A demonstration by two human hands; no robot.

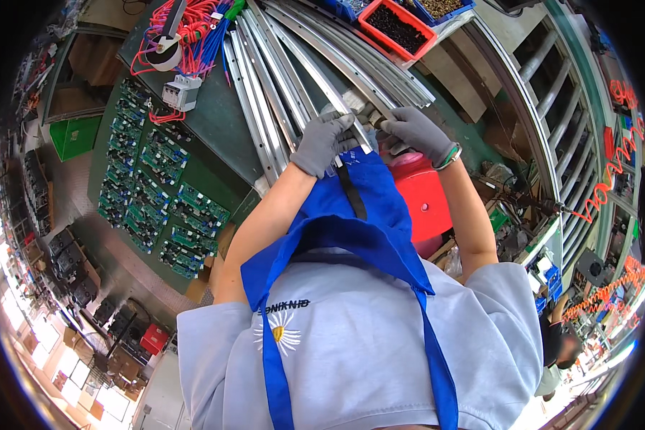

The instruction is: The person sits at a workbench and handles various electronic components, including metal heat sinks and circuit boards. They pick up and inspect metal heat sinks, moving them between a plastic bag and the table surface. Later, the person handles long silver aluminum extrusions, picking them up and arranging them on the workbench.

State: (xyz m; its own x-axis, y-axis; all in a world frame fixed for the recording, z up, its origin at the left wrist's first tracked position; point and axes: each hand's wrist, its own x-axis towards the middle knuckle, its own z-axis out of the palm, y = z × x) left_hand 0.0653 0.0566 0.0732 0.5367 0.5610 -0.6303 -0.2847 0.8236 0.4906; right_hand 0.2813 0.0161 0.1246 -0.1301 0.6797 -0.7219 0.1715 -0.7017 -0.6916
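My left hand (324,140) wears a grey glove and grips the near end of a long silver metal rail (315,72). My right hand (416,131), also in a grey glove, closes on a small metal part (371,116) at that same rail end. The two hands almost touch above the blue apron (351,215). Several similar rails (265,107) lie side by side on the dark green bench (218,118), running away from me.
Rows of green circuit boards (158,186) lie at the left. A bundle of red and blue wires (193,32) and a white breaker (180,92) sit at the far left. Red bins (398,27) of small dark parts stand at the back. A red stool (424,201) is under my right arm.
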